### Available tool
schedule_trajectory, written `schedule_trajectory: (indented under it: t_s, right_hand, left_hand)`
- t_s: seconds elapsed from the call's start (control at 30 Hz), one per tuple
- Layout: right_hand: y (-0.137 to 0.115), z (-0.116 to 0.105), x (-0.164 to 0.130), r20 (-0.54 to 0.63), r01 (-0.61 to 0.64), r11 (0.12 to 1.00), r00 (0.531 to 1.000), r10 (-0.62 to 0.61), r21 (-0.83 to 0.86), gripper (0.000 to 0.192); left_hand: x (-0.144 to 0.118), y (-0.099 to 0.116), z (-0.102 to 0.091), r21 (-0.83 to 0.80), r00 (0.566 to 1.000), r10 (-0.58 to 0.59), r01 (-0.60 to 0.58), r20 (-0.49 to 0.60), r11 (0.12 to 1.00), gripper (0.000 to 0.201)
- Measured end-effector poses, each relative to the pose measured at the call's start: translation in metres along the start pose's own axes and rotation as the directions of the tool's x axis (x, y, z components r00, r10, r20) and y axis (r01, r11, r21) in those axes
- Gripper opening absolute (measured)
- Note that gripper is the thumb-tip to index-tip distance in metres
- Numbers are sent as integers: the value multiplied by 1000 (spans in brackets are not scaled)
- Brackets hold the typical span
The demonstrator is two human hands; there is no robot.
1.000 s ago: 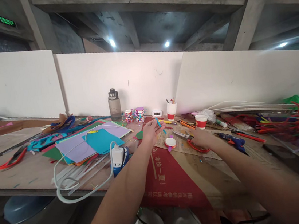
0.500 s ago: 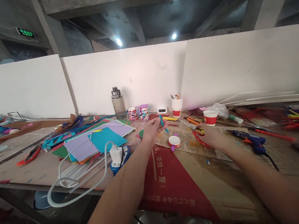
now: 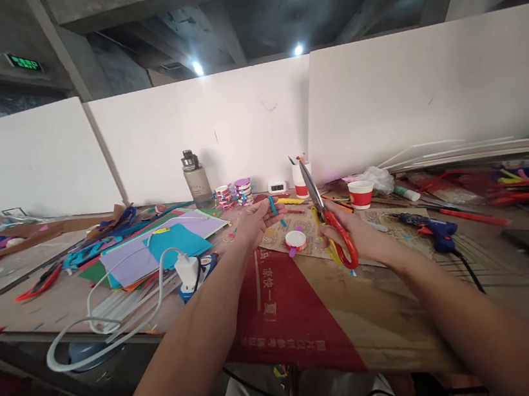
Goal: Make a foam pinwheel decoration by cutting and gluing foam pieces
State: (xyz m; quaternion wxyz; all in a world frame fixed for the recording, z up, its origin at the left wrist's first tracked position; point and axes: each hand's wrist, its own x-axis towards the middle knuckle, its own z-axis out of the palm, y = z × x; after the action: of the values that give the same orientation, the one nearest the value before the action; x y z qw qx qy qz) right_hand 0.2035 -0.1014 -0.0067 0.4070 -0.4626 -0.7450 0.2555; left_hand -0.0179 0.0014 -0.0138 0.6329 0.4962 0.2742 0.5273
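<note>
My right hand [image 3: 365, 240] grips red-handled scissors [image 3: 328, 219] and holds them lifted off the table, blades pointing up and away. My left hand [image 3: 254, 221] is raised palm-up over the table and pinches a small blue strip [image 3: 273, 206] between its fingertips. Between the two hands, a round white lid with a red rim [image 3: 295, 240] lies on a sheet of brown printed paper [image 3: 322, 242]. Below my arms a red banner with white characters [image 3: 279, 313] covers the table.
Coloured paper sheets [image 3: 154, 251] and a white charger with cable [image 3: 187, 270] lie to the left. A grey water bottle [image 3: 194, 181], red-and-white paper cups [image 3: 360, 194] and a blue glue gun [image 3: 432, 232] stand farther back and right. White panels [image 3: 217, 133] wall the table's far edge.
My right hand has picked the scissors up from the table and raised them, blades upward. My left hand keeps holding the blue strip. The camera has tilted slightly.
</note>
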Motion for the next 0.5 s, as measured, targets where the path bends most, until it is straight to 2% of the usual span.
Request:
schedule_trajectory:
  t_s: [0.1,0.27,0.33,0.5]
  right_hand:
    - [-9,0,-2,97,-40,998,995,35,49,41]
    - [-21,-1,-3,178,-182,963,973,148,198,24]
    - [-24,-3,-4,202,-235,942,961,188,242,24]
    - [-29,-7,-7,256,-272,935,943,212,226,27]
  left_hand:
    - [0,0,0,6,1000,6,-6,20,1000,24]
    - [1,0,-1,-1,997,30,-30,69,1000,27]
    - [1,1,0,-2,996,38,-38,85,999,28]
    - [2,1,0,2,992,58,-59,112,998,27]
